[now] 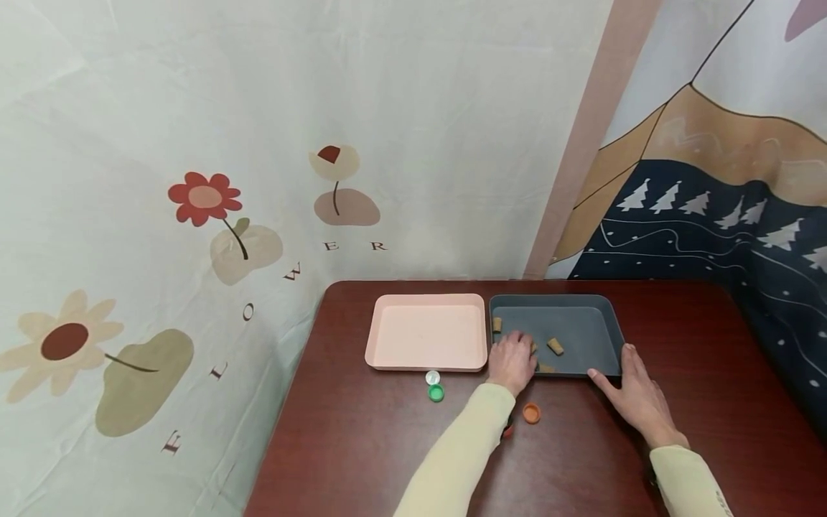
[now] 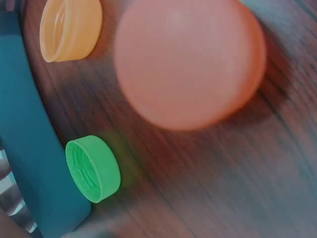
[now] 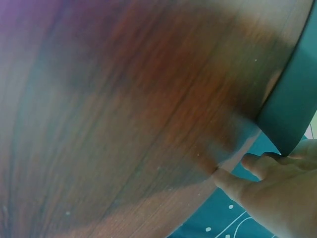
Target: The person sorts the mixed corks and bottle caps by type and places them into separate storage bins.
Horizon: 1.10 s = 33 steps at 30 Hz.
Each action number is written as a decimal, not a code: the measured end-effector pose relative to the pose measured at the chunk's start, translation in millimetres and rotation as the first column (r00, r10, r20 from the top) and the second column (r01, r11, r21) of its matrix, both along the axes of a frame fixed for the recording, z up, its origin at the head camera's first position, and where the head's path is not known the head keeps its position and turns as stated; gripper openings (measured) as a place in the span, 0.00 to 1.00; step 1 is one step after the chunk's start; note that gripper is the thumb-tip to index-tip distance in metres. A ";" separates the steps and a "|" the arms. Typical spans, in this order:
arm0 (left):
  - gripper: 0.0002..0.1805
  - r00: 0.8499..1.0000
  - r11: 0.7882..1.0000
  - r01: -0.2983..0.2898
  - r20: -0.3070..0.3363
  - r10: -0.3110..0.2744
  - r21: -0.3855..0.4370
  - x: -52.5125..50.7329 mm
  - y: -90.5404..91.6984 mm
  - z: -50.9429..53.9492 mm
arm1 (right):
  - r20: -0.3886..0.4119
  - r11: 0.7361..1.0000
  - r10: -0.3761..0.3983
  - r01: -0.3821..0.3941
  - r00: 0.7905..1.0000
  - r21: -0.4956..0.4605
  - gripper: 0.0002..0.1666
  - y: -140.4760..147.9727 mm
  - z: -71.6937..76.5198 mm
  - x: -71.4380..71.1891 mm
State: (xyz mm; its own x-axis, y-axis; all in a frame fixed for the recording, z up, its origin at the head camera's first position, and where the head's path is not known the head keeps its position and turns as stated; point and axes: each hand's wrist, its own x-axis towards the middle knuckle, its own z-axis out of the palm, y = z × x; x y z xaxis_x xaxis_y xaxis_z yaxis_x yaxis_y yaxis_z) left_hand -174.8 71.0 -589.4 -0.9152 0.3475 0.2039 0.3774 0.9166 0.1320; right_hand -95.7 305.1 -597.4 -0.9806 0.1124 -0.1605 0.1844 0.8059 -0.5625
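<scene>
My left hand point(image 1: 512, 361) reaches over the front left of the dark grey tray point(image 1: 584, 334), its fingers bent down among short tan cork-like pieces. One piece point(image 1: 555, 347) lies to the right of this hand, another point(image 1: 497, 324) beyond it by the left wall. The left fingertips are hidden, so a grip cannot be made out. With fingers extended, my right hand point(image 1: 636, 395) touches the tray's front right corner, thumb at the front side and fingers along the right side. In the right wrist view, the right hand point(image 3: 282, 193) is at that corner.
A pink tray point(image 1: 426, 365) stands left of the grey one. In front lie a white cap point(image 1: 433, 378), a green cap point(image 1: 436, 393) and an orange cap point(image 1: 532, 413). A reddish cap point(image 1: 508, 431) sits partly behind the left forearm. A wall hanging rises behind the table.
</scene>
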 end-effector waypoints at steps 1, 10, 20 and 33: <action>0.14 1.000 1.000 0.005 0.005 -0.005 0.016 0.5 -0.7 -0.2 | -0.001 1.000 0.001 -0.001 1.000 -0.002 0.67 -0.1 -0.1 0.2; 0.36 0.998 0.993 0.063 -0.026 -0.061 0.100 8.9 -13.5 4.2 | 0.021 1.000 0.003 -0.003 1.000 -0.007 0.68 0.1 1.4 -1.4; 0.41 0.993 0.993 0.113 -0.046 -0.111 0.038 19.0 -49.3 15.4 | 0.007 1.000 0.000 0.000 1.000 -0.004 0.67 -0.3 -0.3 -1.1; 0.43 0.997 0.998 0.051 -0.057 -0.049 0.039 20.5 -120.8 26.8 | 0.013 1.000 0.000 -0.001 1.000 0.007 0.68 0.1 -1.8 -0.8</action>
State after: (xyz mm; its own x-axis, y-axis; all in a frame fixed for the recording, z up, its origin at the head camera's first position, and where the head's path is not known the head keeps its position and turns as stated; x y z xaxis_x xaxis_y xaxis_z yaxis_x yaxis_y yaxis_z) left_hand -154.2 -49.8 -562.5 -0.8838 0.3828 0.2691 0.4303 0.8908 0.1460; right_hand -96.5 305.2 -599.3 -0.9785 0.1131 -0.1723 0.1912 0.8102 -0.5541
